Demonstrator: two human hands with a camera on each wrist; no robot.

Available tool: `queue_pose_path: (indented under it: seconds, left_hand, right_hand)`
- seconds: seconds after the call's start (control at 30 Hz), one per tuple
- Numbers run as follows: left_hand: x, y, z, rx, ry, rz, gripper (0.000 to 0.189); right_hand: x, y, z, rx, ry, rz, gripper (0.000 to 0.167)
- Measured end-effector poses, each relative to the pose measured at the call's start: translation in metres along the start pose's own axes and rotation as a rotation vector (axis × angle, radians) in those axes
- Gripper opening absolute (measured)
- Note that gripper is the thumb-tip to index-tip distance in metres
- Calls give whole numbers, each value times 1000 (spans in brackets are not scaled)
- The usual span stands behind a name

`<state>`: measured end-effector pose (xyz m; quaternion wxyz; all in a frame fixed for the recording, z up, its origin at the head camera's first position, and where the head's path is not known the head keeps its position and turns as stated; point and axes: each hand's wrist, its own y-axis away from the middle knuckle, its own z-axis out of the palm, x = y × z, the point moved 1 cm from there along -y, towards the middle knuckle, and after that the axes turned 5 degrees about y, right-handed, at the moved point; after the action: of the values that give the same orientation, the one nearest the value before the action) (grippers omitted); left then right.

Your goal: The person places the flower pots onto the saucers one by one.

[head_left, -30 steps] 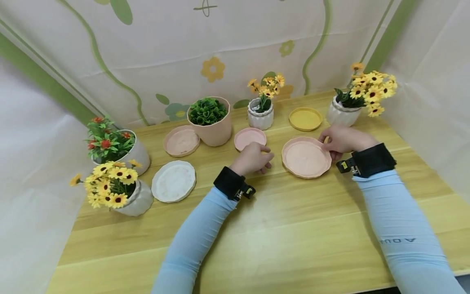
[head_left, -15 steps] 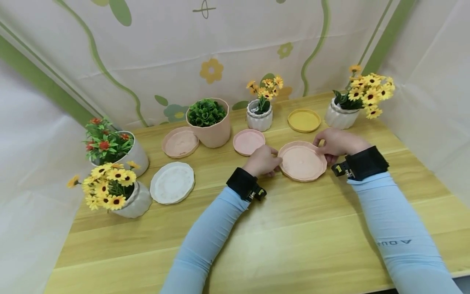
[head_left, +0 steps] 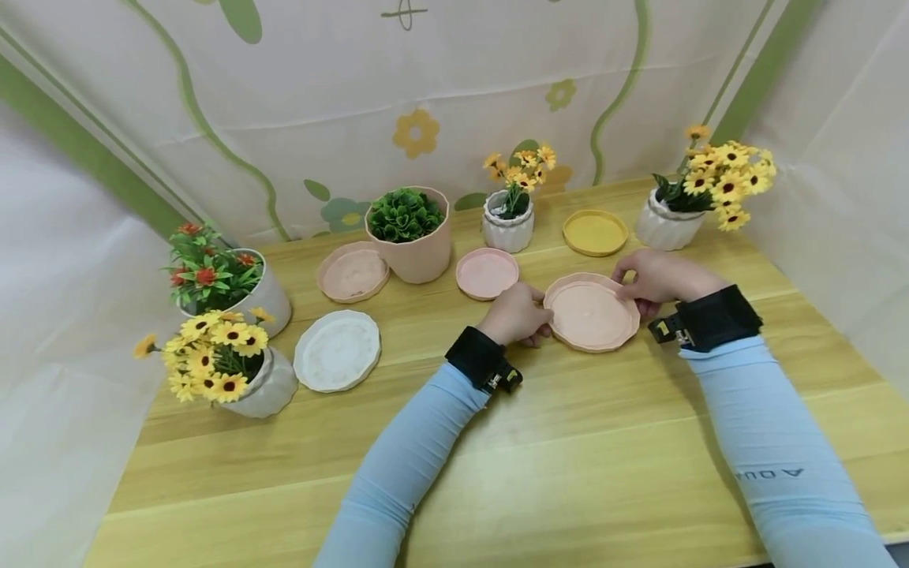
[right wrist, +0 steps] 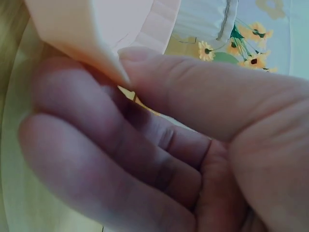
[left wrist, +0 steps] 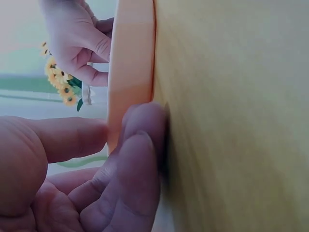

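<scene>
A round peach-pink plant saucer (head_left: 592, 313) with a faceted rim lies on the wooden table. My right hand (head_left: 656, 276) pinches its right rim; in the right wrist view the thumb (right wrist: 145, 65) is over the edge and the fingers (right wrist: 91, 125) are curled below. At the opposite side, my left hand (head_left: 516, 314) pinches the rim. The left wrist view has that thumb (left wrist: 77, 137) against the saucer's (left wrist: 133, 53) upper edge and the curled fingers (left wrist: 140, 164) low on its outer wall, close to the tabletop.
Behind the hands are a small pink saucer (head_left: 487, 274), a yellow saucer (head_left: 595, 233) and white pots (head_left: 508, 231) (head_left: 667, 227) of yellow flowers. Leftward stand a pink pot (head_left: 424, 256), another pink saucer (head_left: 353, 272), a white saucer (head_left: 337, 351) and two flower pots (head_left: 264, 386) (head_left: 270, 298).
My left hand has moved right from beside the small pink saucer to the left rim of the larger one. My right hand keeps its hold on the right rim.
</scene>
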<state>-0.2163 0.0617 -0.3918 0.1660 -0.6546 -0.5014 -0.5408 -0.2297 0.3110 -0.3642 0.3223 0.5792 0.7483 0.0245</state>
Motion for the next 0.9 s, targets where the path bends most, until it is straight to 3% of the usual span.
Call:
queue_pose_path:
  seconds: [0.3,0.47,0.7,0.9]
  left_hand:
    - [-5,-1,-3,1,68,-27,43]
    - [-3,0,-3,5,89,-28,45]
    - [-3,-2,0,4,109,-36,45]
    - [-7,-3,0,5,121,-44,44]
  right_hand:
    - [2,1,-1,34,-25,-11,26]
    - [-2,8,-9,185,24,-30,28]
    - [-30,14,-24,404,-105,-75,31]
    - [-72,-6,-46,430,-167,-122,44]
